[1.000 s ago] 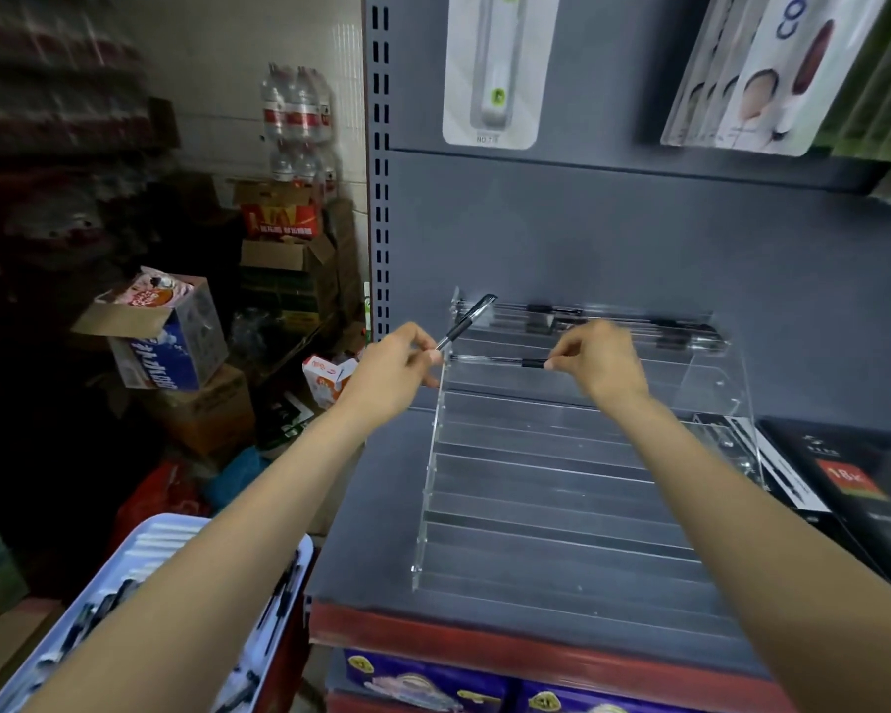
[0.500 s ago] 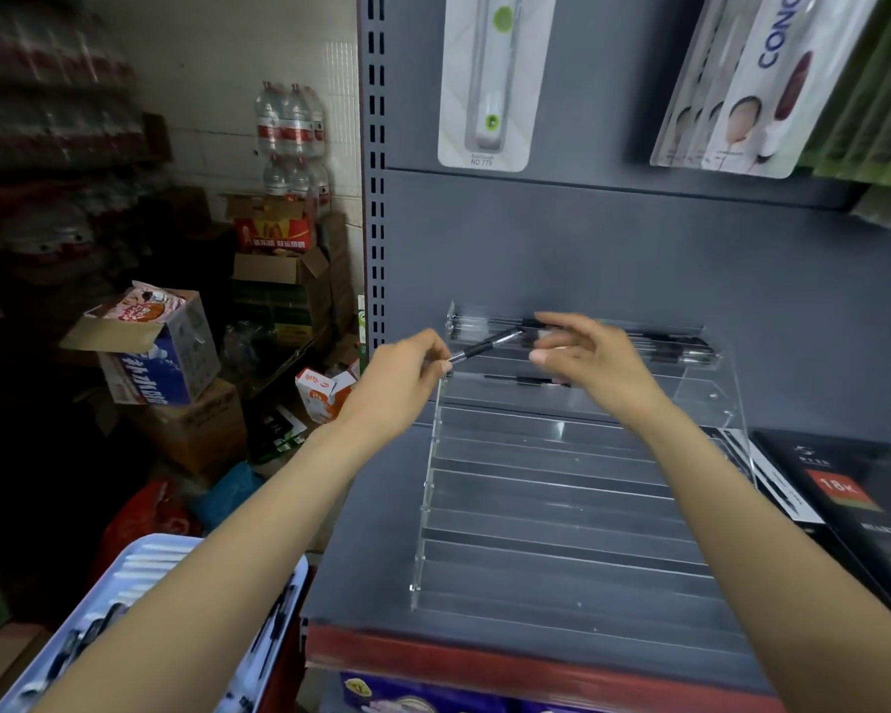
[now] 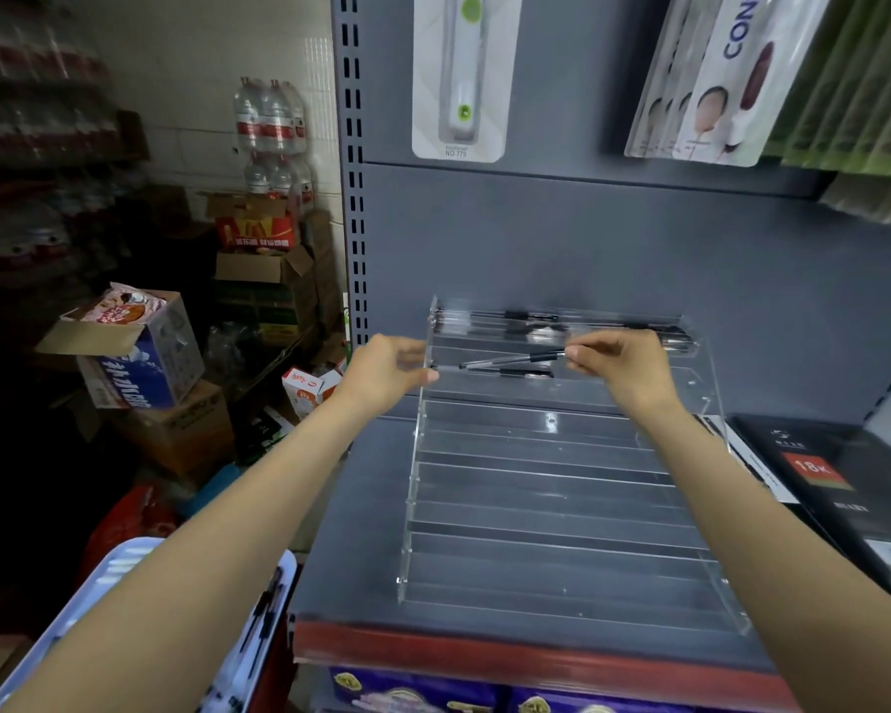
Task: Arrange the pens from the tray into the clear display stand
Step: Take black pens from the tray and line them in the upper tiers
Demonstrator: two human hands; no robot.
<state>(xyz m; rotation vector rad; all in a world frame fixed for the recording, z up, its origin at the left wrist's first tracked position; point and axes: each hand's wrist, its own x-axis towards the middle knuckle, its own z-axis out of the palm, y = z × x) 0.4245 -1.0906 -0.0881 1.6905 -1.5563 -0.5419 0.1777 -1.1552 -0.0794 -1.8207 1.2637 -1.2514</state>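
My right hand (image 3: 623,370) pinched a pen (image 3: 510,359) by its capped end, the pen slanting toward my left hand over a slot near the top of the clear display stand (image 3: 551,486). Another pen (image 3: 505,373) lay in that slot just under it, and more pens (image 3: 561,324) filled the rows beyond my fingers. My left hand (image 3: 389,370) held nothing, fingers loosely spread at the stand's near-left edge. The tray (image 3: 119,573) sat below my left forearm, pens in it.

Right hand (image 3: 626,370) pinching a pen (image 3: 510,359) over the clear stand's (image 3: 546,512) upper rows, left hand (image 3: 389,373) open at its left edge.
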